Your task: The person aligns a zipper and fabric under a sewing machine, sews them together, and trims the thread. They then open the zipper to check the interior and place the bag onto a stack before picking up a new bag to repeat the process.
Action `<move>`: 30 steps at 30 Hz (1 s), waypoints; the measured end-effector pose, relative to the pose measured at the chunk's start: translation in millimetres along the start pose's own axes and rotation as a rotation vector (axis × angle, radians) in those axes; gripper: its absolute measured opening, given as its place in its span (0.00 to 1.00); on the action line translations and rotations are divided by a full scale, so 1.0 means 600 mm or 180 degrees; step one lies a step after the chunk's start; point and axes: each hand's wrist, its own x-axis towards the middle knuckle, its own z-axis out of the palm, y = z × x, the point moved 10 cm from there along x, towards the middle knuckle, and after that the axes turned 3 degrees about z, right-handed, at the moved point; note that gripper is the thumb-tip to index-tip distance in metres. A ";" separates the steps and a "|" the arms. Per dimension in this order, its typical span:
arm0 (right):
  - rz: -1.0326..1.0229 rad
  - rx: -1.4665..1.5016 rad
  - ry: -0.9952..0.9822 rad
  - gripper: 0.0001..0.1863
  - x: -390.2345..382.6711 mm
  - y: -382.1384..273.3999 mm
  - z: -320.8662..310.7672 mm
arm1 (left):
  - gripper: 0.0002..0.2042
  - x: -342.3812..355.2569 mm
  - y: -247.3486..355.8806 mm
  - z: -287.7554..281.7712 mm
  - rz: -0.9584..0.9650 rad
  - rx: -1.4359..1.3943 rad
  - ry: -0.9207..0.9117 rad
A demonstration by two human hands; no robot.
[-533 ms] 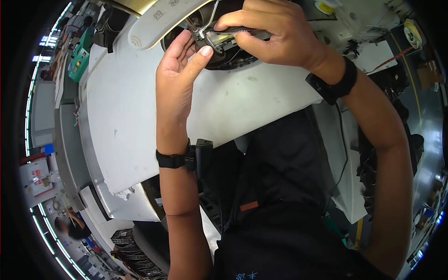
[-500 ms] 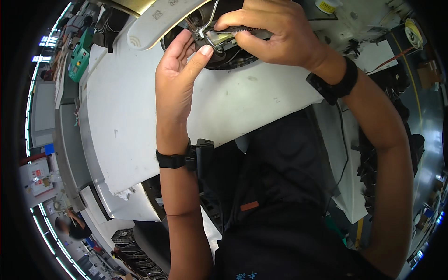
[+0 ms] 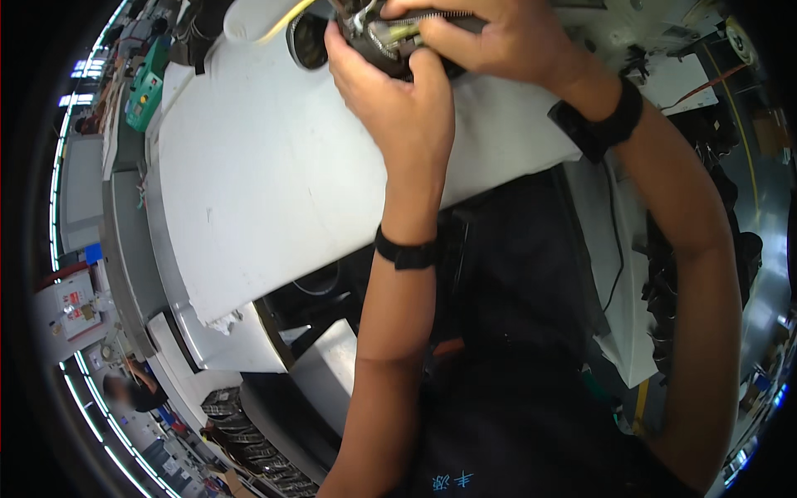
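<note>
At the top of the head view, under the metal presser foot of a sewing machine, lies a dark workpiece with a silvery zipper. My left hand is closed round its near edge, the thumb on the right side and the fingers on the left. To the right, my right hand pinches the zipper tape between thumb and fingers. A rounded black part shows left of my left hand; whether it belongs to the same workpiece, I cannot tell. The far side of the work is cut off by the frame.
Around the work spreads the white machine table. The machine's pale arm stands at the upper left, near a green box. Stacked dark pieces lie at lower left, where a person is in the distance.
My left hand has moved right and closed round the near edge of the dark workpiece. My right hand keeps its pinch, slightly higher in view. The rounded black part has come into sight.
</note>
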 end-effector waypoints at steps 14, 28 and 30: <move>0.0153 -0.0013 0.0306 0.13 -0.017 0.009 0.004 | 0.16 -0.015 -0.095 -0.020 -0.0742 -0.0070 -0.0205; -0.0187 0.0080 0.0124 0.06 -0.014 -0.004 -0.006 | 0.15 -0.022 0.002 -0.037 -0.1611 0.0405 -0.1182; -0.0130 0.0121 0.0076 0.06 -0.017 0.002 -0.002 | 0.16 -0.025 0.032 -0.038 -0.1337 0.0985 -0.1669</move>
